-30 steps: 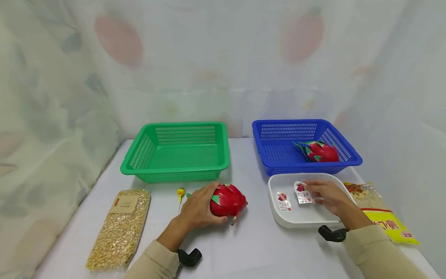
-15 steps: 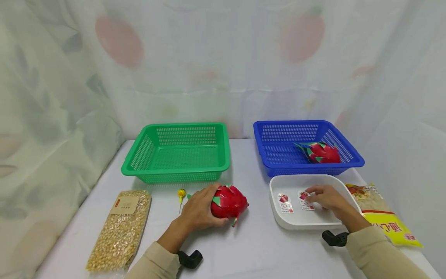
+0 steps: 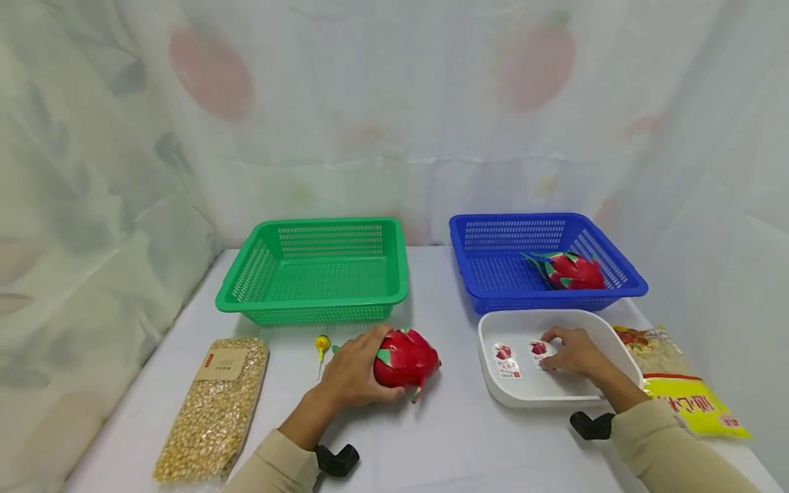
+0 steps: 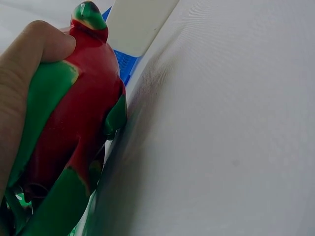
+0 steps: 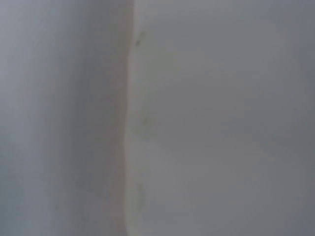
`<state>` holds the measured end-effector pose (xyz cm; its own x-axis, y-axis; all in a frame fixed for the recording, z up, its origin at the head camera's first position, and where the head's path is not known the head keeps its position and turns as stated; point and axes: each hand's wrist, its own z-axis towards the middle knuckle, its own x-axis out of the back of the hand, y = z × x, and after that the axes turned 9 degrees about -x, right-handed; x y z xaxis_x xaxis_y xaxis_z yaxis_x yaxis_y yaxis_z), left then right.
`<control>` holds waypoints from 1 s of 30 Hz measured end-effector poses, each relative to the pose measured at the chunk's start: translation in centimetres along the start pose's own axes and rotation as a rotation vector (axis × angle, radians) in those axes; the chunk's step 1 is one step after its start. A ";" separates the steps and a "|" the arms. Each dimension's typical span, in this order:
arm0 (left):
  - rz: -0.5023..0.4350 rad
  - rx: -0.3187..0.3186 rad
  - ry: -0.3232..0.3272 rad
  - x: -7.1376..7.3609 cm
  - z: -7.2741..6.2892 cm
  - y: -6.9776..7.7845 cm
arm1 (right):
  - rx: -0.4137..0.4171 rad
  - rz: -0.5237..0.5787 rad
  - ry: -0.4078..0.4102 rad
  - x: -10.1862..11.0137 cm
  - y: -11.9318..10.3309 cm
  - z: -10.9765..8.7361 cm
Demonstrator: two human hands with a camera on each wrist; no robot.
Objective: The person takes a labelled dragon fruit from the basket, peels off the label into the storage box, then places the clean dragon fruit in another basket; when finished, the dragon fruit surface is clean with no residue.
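My left hand (image 3: 357, 370) grips a red and green toy dragon fruit (image 3: 407, 358) on the white table. In the left wrist view, the thumb (image 4: 56, 44) presses on the skin of the dragon fruit (image 4: 81, 108). My right hand (image 3: 576, 352) reaches into a white tray (image 3: 496, 394), its thumb and index finger spread apart at the right edge of a dragon fruit sticker (image 3: 537, 349) lying flat there. Part of that sticker is hidden by the fingers. A second such sticker (image 3: 507, 361) lies to its left. The right wrist view shows only blurred pale surfaces.
A green basket (image 3: 311, 308) stands at the back left. The blue basket (image 3: 542, 301) behind the tray contains another dragon fruit (image 3: 576, 272). A bag of yellowish kernels (image 3: 212, 424) and a lollipop (image 3: 322, 344) lie on the left; a yellow food packet (image 3: 693, 404) is on the right.
The sticker, earlier held tilted in my right fingers, has gone down flat onto the tray, and the fingers have spread apart. My left hand keeps its grip on the dragon fruit. The view shifted slightly.
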<state>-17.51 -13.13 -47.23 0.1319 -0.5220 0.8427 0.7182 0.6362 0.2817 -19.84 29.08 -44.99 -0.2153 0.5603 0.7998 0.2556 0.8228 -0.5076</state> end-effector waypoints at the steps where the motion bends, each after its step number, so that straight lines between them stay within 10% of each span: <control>1: -0.004 0.000 -0.002 0.0 0.0 0.1 | -0.003 -0.009 0.007 0.0 0.1 0.1; 18: -0.007 0.007 -0.022 0.4 -0.3 0.3 | 0.022 0.119 -0.053 2.5 0.0 -2.1; 30: -0.020 0.018 -0.063 0.5 -0.1 0.4 | 0.240 0.126 0.182 9.8 -2.2 -6.0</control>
<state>-17.12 -13.19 -46.76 0.0738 -0.4986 0.8637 0.7080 0.6362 0.3067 -16.84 32.15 -34.07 -0.0189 0.6505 0.7593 0.0355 0.7594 -0.6497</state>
